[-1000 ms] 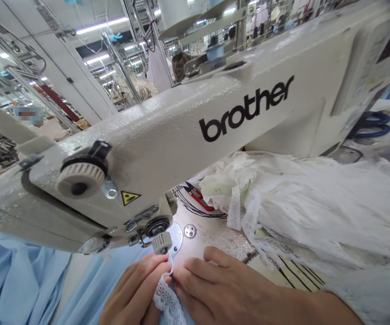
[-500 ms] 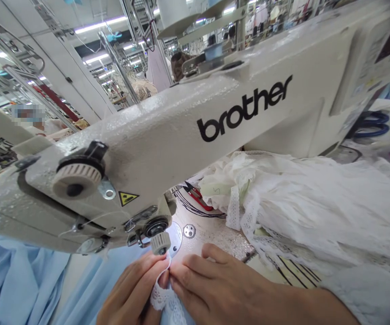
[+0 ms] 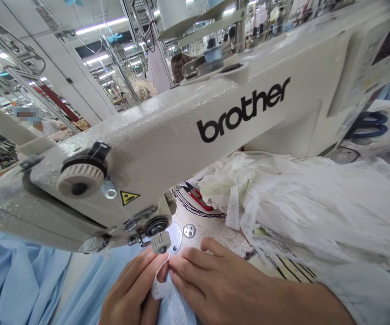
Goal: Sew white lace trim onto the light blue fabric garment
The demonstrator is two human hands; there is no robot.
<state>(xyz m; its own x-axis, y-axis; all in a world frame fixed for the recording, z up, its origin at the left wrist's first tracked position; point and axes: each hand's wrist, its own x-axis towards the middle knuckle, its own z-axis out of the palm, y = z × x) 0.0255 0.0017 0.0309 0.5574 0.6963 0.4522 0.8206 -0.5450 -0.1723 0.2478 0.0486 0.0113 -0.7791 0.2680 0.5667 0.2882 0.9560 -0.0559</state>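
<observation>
A white sewing machine (image 3: 168, 135) marked "brother" slants across the view. Just in front of its needle area, my left hand (image 3: 132, 289) pinches a narrow white lace trim (image 3: 163, 289) with the fingertips. My right hand (image 3: 215, 284) is closed on the light blue fabric (image 3: 176, 307) under the lace, its fingertips almost meeting the left ones. Lace and fabric run up between both hands towards the metal needle plate (image 3: 175, 237). The needle and presser foot are hidden behind the machine head.
Red-handled thread snips (image 3: 198, 198) lie behind the needle on the machine bed. A heap of white lace-edged fabric (image 3: 299, 203) fills the right side. More light blue fabric (image 3: 15, 280) hangs at left. Blue-handled scissors (image 3: 371, 124) rest far right. A person (image 3: 32, 122) sits in the background.
The lace loop between my hands has shortened and shifted slightly up towards the needle. My hands stay close together in nearly the same place, the right fingers slightly raised.
</observation>
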